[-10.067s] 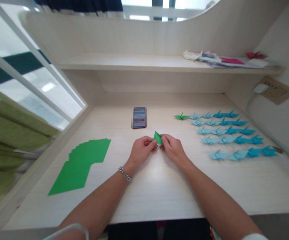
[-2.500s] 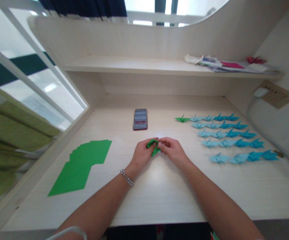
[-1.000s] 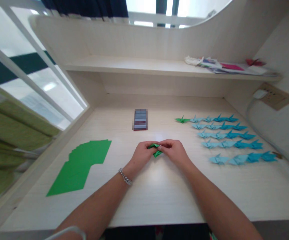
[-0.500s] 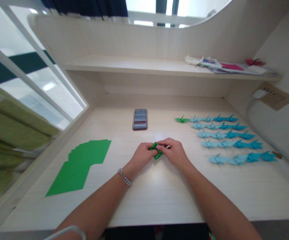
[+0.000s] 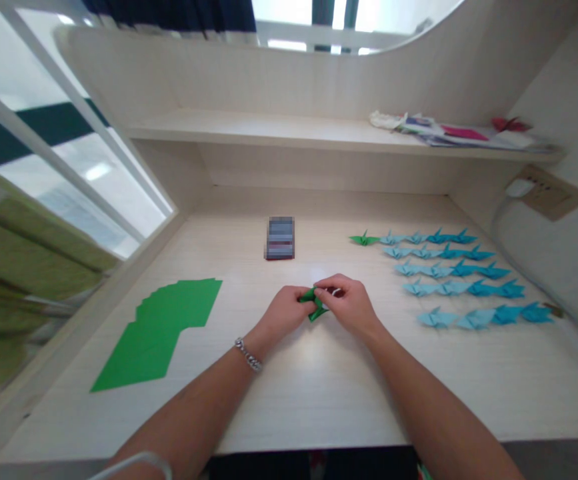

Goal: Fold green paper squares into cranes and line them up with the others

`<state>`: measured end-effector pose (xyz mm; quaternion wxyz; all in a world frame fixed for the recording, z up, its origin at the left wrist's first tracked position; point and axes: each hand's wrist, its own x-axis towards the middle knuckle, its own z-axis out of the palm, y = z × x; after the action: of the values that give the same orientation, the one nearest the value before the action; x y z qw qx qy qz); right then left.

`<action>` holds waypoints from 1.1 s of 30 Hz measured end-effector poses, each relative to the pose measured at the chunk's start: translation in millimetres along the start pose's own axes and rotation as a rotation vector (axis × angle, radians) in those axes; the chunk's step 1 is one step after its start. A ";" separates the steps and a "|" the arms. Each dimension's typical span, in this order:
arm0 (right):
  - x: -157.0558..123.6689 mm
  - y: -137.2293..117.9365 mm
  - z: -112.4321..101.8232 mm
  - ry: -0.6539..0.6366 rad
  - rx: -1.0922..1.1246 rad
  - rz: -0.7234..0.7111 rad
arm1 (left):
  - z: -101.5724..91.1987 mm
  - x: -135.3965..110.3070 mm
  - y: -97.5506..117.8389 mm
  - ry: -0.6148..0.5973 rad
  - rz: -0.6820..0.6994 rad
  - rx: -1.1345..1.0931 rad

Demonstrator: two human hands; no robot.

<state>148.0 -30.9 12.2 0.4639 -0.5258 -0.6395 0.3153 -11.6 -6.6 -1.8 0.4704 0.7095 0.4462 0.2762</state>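
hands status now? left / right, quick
Left hand: closed, pinching the left side of the green folded paper.
Right hand: closed, pinching the same green folded paper from the right.

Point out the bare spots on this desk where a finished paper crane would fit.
Bare desk lies between the green sheets and the left hand, between the phone and the green crane, and behind the phone. Rows of blue cranes crowd the right side. The right hand and the left pinch the folded green paper mid-desk.
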 end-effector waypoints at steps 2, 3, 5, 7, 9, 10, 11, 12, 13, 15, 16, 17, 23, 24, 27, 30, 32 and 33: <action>-1.4 -1.7 0.6 0.024 -0.021 -0.024 | -1.2 -1.0 0.0 0.047 0.045 0.093; -2.2 -2.3 1.4 0.040 -0.033 -0.035 | -1.6 -1.7 0.4 0.073 0.068 0.140; -3.9 -3.5 3.7 0.079 -0.057 -0.047 | -1.8 -3.2 1.5 0.107 0.110 0.222; -5.4 -4.4 6.6 0.123 -0.072 -0.046 | -1.3 -4.3 2.9 0.124 0.139 0.277; -6.2 -4.9 8.7 0.159 -0.062 -0.029 | -1.0 -4.6 3.6 0.133 0.152 0.284; -6.1 -4.8 9.1 0.166 -0.045 -0.013 | -1.2 -4.3 3.4 0.128 0.149 0.269; -5.6 -4.3 8.9 0.168 -0.020 0.009 | -1.6 -3.8 2.8 0.115 0.140 0.245; -4.7 -3.3 8.0 0.165 0.012 0.035 | -2.3 -3.0 1.9 0.096 0.123 0.216; -3.5 -2.0 6.7 0.161 0.044 0.059 | -3.2 -2.2 0.9 0.075 0.098 0.183; -0.6 1.7 3.1 0.137 0.098 0.087 | -5.2 -0.4 -1.2 0.043 0.043 0.110; 0.8 3.7 1.3 0.110 0.111 0.080 | -6.0 0.3 -2.0 0.033 0.017 0.073; 1.9 5.6 -0.2 0.059 0.115 0.071 | -6.6 0.9 -2.5 0.026 -0.004 0.037; 2.3 11.7 0.9 -0.139 0.001 -0.017 | -5.5 1.0 -1.3 -0.041 -0.047 -0.011; 2.0 11.9 1.8 -0.138 -0.015 -0.023 | -5.0 0.9 -1.1 -0.050 -0.056 0.001; 1.5 12.1 3.3 -0.113 -0.047 -0.022 | -4.3 1.2 -0.8 -0.056 -0.072 0.025; 1.2 12.1 3.2 -0.084 -0.068 -0.026 | -4.9 1.6 -1.4 -0.064 -0.080 0.024; 1.0 12.3 2.8 -0.084 -0.065 -0.033 | -5.6 1.8 -2.1 -0.076 -0.081 0.015; 0.9 12.3 2.6 -0.092 -0.057 -0.039 | -5.8 1.8 -2.2 -0.081 -0.078 0.011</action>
<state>150.2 -26.8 0.5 0.4248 -0.5112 -0.6790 0.3120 -16.3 -2.2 -1.6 0.4946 0.7047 0.4557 0.2263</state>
